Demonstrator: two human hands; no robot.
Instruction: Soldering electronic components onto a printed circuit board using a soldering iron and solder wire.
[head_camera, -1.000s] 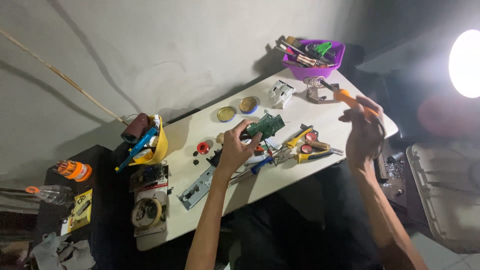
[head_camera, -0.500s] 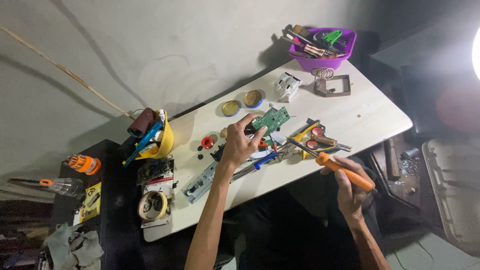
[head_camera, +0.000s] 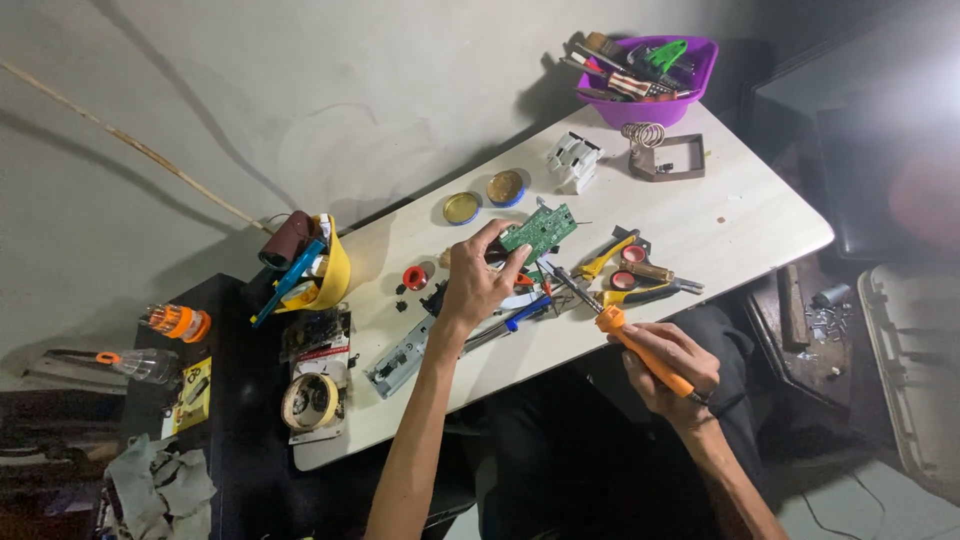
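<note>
Your left hand (head_camera: 478, 288) grips the green circuit board (head_camera: 538, 230) near the middle of the tabletop (head_camera: 740, 215). Your right hand (head_camera: 668, 365), closed around the orange soldering iron (head_camera: 640, 348), is at the near edge; its tip points up-left toward the board.

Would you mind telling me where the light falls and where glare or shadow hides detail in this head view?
Head view: the white table is evenly lit; glare washes out the upper right edge; the floor left of the table lies in deep shadow; the left hand on the green circuit board and the right hand with the orange-handled soldering iron look sharp.
</note>
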